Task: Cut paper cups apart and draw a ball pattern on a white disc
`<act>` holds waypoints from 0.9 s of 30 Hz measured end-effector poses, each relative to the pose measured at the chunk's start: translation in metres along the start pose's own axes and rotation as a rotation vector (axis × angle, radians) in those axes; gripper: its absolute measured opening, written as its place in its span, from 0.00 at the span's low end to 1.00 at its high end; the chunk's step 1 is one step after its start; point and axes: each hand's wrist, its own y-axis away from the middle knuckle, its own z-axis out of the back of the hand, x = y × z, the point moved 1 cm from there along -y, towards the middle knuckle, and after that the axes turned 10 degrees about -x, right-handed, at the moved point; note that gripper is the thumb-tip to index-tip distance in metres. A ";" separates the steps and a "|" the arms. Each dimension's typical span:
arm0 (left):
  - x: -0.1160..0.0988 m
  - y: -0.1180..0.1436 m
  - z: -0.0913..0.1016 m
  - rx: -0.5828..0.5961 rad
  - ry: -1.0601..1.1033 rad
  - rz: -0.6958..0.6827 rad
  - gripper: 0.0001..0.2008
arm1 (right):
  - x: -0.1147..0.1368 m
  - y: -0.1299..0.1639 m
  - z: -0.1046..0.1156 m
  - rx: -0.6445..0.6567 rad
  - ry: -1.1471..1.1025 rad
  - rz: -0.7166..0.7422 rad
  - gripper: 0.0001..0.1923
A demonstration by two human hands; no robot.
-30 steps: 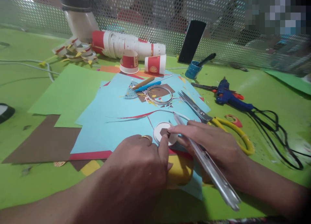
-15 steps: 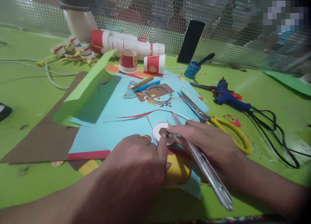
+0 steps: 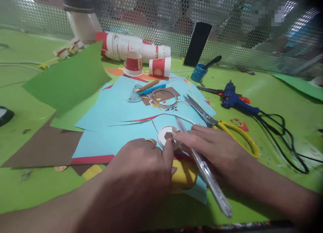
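A small white disc (image 3: pixel 163 133) with a dark brown many-sided piece (image 3: pixel 168 135) at its centre lies near the front edge of light blue paper. My left hand (image 3: pixel 141 165), a ring on one finger, is curled, with its index fingertip pressing the brown piece; its other fingers are largely hidden. My right hand (image 3: pixel 214 145) is closed around a clear-barrelled pen (image 3: pixel 209 175), whose narrow tip points away from me. The right fingertips also touch the disc's centre beside my left index finger. Yellow-handled scissors (image 3: pixel 202 111) lie just beyond my right hand.
A blue glue gun (image 3: pixel 233 98) and its black cord are at right. Stacked paper cups (image 3: pixel 133 46), a phone (image 3: pixel 198 44) and a blue paint jar (image 3: pixel 199 73) stand at the back. A green sheet (image 3: pixel 70 78) rises at left. A grey ring (image 3: pixel 154 101) lies among scraps.
The green sheet at left has swung over to the left, showing more of its face. The pen's near end has shifted slightly left. Both hands stay at the disc.
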 end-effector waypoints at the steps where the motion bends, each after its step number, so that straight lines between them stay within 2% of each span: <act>1: 0.001 0.000 0.001 -0.010 0.009 0.012 0.11 | 0.000 -0.001 0.001 0.011 0.000 0.007 0.14; 4: 0.006 0.002 0.001 -0.093 0.065 0.046 0.08 | -0.001 -0.001 0.001 0.028 -0.007 0.013 0.13; 7: 0.017 0.002 0.002 -0.188 0.168 0.091 0.11 | -0.001 0.000 0.001 0.019 -0.001 0.020 0.12; 9: 0.026 0.001 0.003 -0.134 0.247 0.171 0.14 | 0.000 -0.001 0.001 0.004 0.006 0.027 0.12; 12: 0.035 -0.002 0.005 -0.148 0.298 0.206 0.13 | 0.000 -0.002 0.001 -0.007 0.006 0.035 0.12; 17: 0.034 -0.002 0.004 -0.180 0.211 0.117 0.13 | -0.002 -0.003 0.000 -0.023 0.006 0.044 0.12; 27: 0.026 0.000 0.000 -0.080 0.078 -0.023 0.17 | -0.003 -0.001 0.000 -0.014 -0.063 -0.015 0.12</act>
